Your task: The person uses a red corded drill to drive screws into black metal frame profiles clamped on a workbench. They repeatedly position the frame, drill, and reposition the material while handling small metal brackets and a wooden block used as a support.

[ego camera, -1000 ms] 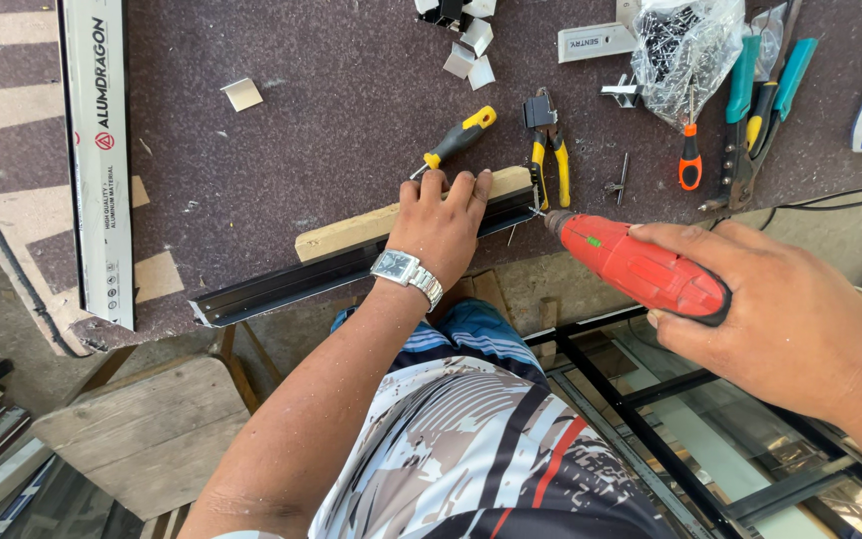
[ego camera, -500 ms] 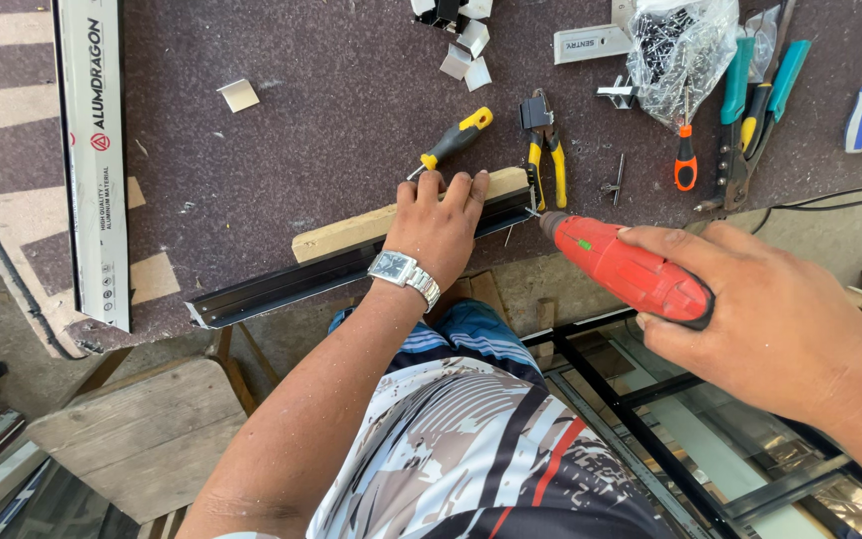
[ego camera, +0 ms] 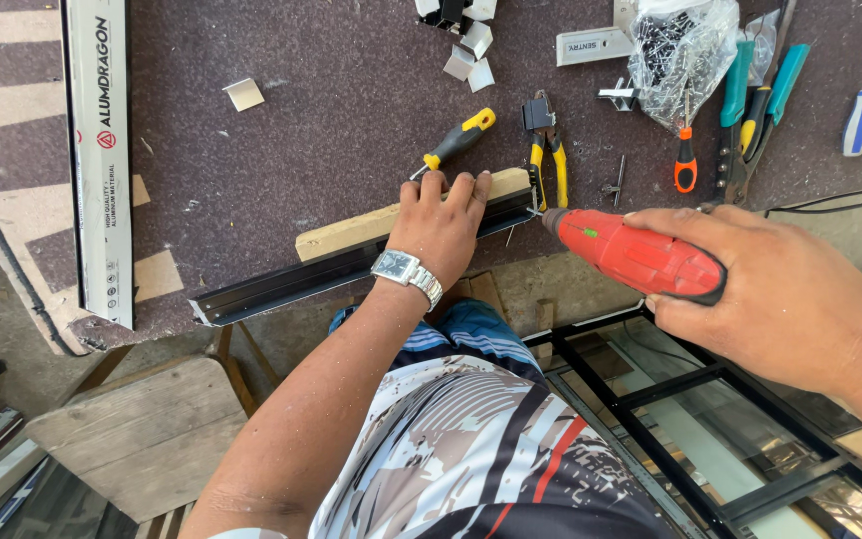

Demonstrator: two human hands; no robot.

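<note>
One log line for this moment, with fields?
left hand: presses black rail on wood strip | right hand: holds red drill, tip at rail end

Left hand (ego camera: pixel 441 222) lies flat, palm down, fingers spread forward, pressing on the dark metal profile (ego camera: pixel 281 284), wrist straight and forearm stretched out. Right hand (ego camera: pixel 780 299) is curled tight in a full grip, just right of that profile's end.

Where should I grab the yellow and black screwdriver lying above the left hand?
Probably by the yellow and black handle of the screwdriver, coming from above right. The handle end points away from the left hand and lies clear; its tip sits close by the fingertips.
</note>
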